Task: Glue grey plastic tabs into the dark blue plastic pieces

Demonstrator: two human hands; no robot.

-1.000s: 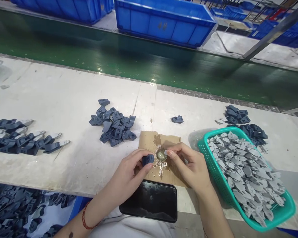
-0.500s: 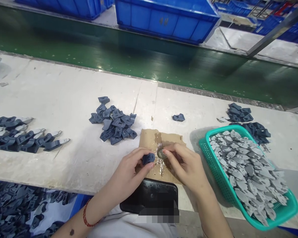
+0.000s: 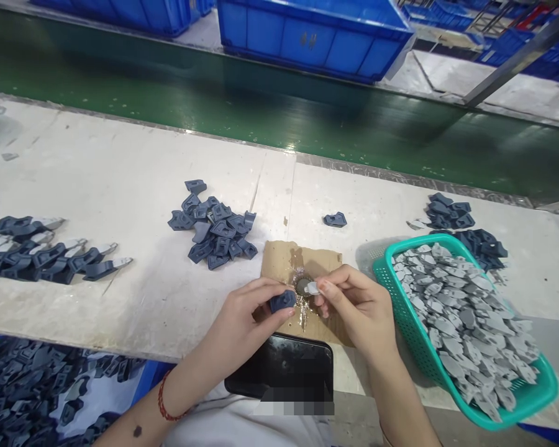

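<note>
My left hand (image 3: 246, 320) pinches a small dark blue plastic piece (image 3: 282, 301) between thumb and fingers, just above the bench edge. My right hand (image 3: 356, 307) pinches a small light grey piece (image 3: 312, 288), its tip close to a small round cap of glue (image 3: 302, 286). The cap sits on a scrap of brown cardboard (image 3: 279, 261) stained with shiny glue. The two pieces are a few centimetres apart.
A teal basket (image 3: 400, 310) of grey pieces stands at right. Piles of dark blue pieces (image 3: 214, 233) lie mid-bench and at far right (image 3: 451, 214). Assembled pieces (image 3: 51, 254) lie in rows at left. A black phone (image 3: 279, 366) lies near the edge. A green conveyor (image 3: 261, 112) and blue crates (image 3: 312, 34) run behind.
My right hand lifted the grey piece off the glue cap and drew back slightly. My left hand keeps the blue piece in nearly the same place.
</note>
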